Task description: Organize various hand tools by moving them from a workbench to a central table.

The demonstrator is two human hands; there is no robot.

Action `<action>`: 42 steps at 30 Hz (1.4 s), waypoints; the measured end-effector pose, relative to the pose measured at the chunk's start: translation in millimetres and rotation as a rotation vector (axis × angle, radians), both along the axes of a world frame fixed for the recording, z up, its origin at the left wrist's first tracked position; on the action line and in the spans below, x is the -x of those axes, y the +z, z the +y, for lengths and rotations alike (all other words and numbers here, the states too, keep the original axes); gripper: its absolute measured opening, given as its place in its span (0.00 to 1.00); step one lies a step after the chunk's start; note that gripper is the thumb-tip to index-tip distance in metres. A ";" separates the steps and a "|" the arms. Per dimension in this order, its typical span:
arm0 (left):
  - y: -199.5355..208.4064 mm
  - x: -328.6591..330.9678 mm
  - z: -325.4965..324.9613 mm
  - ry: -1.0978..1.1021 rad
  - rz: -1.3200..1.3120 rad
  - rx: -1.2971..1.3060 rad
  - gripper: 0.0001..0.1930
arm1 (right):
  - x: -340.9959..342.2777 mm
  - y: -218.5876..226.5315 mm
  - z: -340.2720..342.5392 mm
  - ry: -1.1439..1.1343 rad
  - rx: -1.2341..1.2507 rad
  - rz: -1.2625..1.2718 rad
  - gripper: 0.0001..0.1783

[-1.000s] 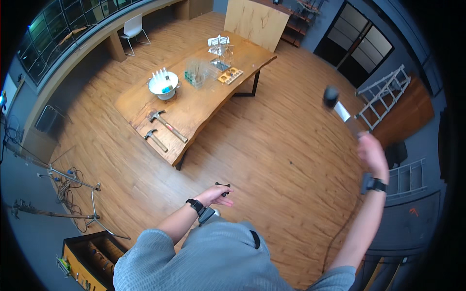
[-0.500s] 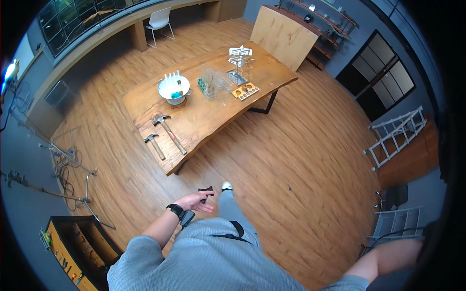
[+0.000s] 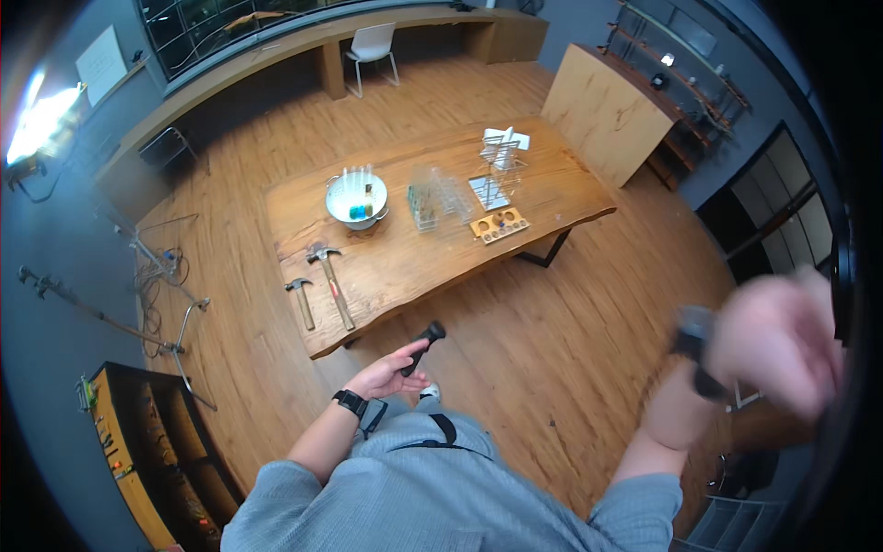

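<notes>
My left hand (image 3: 384, 375) is held out in front of my body, palm partly up. It grips a short black cylinder with a wider head, which looks like a flashlight (image 3: 423, 348). Raised at the far right is my right hand (image 3: 782, 336), smeared by motion, so its fingers and anything in them cannot be made out. Beyond my left hand, two hammers lie on the wooden table (image 3: 405, 276): a larger claw hammer (image 3: 335, 290) and a smaller one (image 3: 303, 304).
On the table stand a white colander (image 3: 357, 216) with clear tubes, clear racks (image 3: 425, 210), a wire rack (image 3: 499, 170) and a wooden block with holes (image 3: 499, 227). A tool cabinet (image 3: 152, 442) and a light stand (image 3: 101, 315) are at left. A white chair (image 3: 372, 44) stands behind.
My right hand has come up into view at the right. My left hand has turned, tilting the flashlight upright and bringing it forward. The whole view has shifted.
</notes>
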State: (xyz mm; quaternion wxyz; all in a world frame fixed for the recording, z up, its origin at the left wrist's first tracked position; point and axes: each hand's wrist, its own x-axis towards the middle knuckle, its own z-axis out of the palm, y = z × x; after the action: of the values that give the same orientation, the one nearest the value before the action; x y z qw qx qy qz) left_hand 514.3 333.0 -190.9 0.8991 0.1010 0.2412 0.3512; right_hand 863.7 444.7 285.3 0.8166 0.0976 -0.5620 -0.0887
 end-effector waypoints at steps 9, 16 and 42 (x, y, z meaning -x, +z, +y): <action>26.7 12.0 -1.9 0.243 0.346 0.014 0.32 | -10.4 -524.2 119.8 0.129 2.309 -1.001 0.15; -13.7 53.9 -4.5 0.490 0.144 0.173 0.14 | -137.7 -645.6 -30.9 0.489 3.246 -0.680 0.15; -198.0 112.2 252.9 0.318 0.778 0.375 0.31 | -103.7 -593.3 -18.8 0.658 3.201 0.152 0.12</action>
State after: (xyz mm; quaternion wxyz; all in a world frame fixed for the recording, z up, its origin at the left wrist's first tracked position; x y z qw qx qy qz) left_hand 402.1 585.8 -388.9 0.6794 0.0228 0.6325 0.3712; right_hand 967.4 425.8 -308.0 -0.0861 0.6949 -0.0072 -0.7139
